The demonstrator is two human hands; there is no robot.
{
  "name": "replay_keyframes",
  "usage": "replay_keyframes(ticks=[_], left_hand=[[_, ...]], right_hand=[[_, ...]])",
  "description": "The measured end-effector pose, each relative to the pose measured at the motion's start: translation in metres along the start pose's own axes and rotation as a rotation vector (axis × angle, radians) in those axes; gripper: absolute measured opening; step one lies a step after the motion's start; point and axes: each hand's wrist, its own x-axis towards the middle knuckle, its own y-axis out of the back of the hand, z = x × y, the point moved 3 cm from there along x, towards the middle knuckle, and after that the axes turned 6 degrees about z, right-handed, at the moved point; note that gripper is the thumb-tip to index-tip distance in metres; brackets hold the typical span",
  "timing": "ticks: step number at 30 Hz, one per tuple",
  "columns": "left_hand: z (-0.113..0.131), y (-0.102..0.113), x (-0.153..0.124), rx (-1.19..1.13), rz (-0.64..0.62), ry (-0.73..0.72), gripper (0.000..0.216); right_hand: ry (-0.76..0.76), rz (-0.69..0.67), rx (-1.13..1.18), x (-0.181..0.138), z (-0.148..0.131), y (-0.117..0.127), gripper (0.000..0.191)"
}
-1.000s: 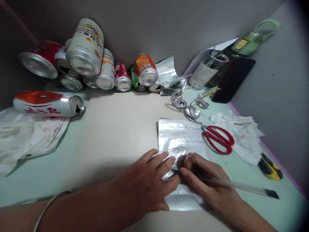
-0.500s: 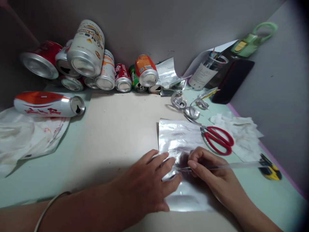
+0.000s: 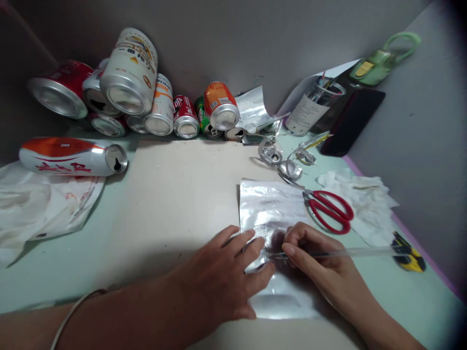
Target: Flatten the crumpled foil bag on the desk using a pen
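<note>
A silvery metal sheet (image 3: 277, 199) lies on a pale board (image 3: 175, 194), its surface marked with small embossed dots near the middle. My left hand (image 3: 233, 267) rests on the sheet's left part with fingers spread. In a pinch, my right hand (image 3: 317, 257) holds a slim clear pen (image 3: 350, 252), whose tip touches the sheet just right of my left fingers. Red-handled scissors (image 3: 330, 211) lie beyond my right hand, their blades reaching over the sheet's upper right edge.
Several drink cans (image 3: 131, 73) are stacked along the wall. One can (image 3: 73, 156) lies on a plastic bag (image 3: 47, 204) at left. Cut can ends (image 3: 290, 169), a pen cup (image 3: 306, 109), a phone (image 3: 353, 121), crumpled tissue (image 3: 365, 199) and a yellow-black cutter (image 3: 408, 255) are at right.
Almost everything stays in place. My right hand and the pen have shifted very slightly, with the pen tip still at the same area of the sheet; my left hand is still.
</note>
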Motion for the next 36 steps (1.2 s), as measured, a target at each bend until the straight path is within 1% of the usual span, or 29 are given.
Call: replay_keyframes(ticks=[5, 11, 17, 25, 36], left_hand=[[0.0, -0.002, -0.002, -0.01, -0.006, 0.004, 0.089], [0.0, 0.002, 0.001, 0.003, 0.001, -0.003, 0.088], [0.001, 0.003, 0.001, -0.001, -0.002, 0.001, 0.09], [-0.002, 0.009, 0.006, 0.014, -0.021, -0.024, 0.088], [-0.001, 0.008, 0.005, 0.021, -0.005, -0.009, 0.088]], right_hand=[[0.009, 0.042, 0.046, -0.002, 0.0, -0.002, 0.038], [-0.011, 0.048, 0.061, -0.004, 0.002, -0.002, 0.037], [0.008, 0.013, 0.098, -0.002, -0.002, -0.004, 0.037], [0.033, -0.002, 0.064, -0.002, -0.003, -0.006, 0.035], [0.065, -0.023, 0.025, -0.001, -0.009, -0.007, 0.033]])
